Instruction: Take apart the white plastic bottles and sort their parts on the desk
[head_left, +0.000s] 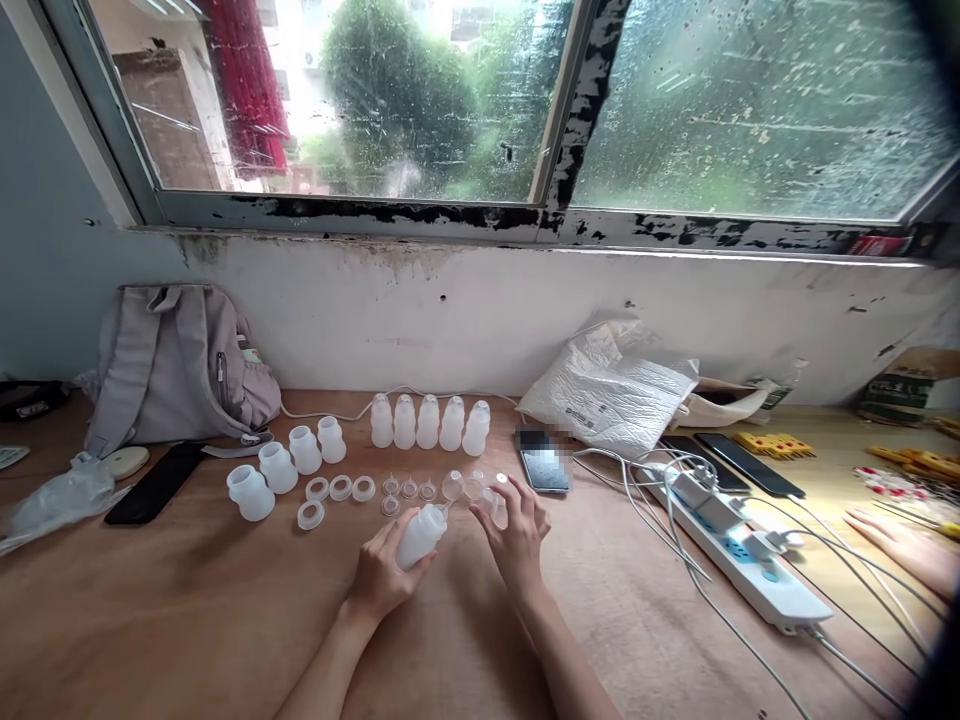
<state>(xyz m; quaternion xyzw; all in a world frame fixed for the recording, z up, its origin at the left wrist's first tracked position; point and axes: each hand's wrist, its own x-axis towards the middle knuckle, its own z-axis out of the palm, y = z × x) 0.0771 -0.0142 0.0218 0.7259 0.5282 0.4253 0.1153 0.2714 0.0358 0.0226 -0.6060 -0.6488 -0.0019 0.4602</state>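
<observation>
My left hand (pixel 386 572) is wrapped round a small translucent white squeeze bottle (pixel 421 534), tilted with its neck toward the right. My right hand (pixel 516 530) pinches a small clear cap (pixel 498 503) just beside the bottle's neck. Behind them on the wooden table (pixel 187 620) lie several small clear caps (pixel 409 489) and white rings (pixel 341 488). Several assembled bottles (pixel 428 422) stand upright in a row further back. Open white bottle bodies (pixel 278 467) stand in a diagonal line at the left.
A grey backpack (pixel 176 360) leans on the wall at left, with a black phone (pixel 154 483) and plastic bag (pixel 60 497) near it. A phone (pixel 544 461), padded mailer (pixel 611 388), power strip (pixel 739 550) with cables, and another person's hand (pixel 904 548) are right.
</observation>
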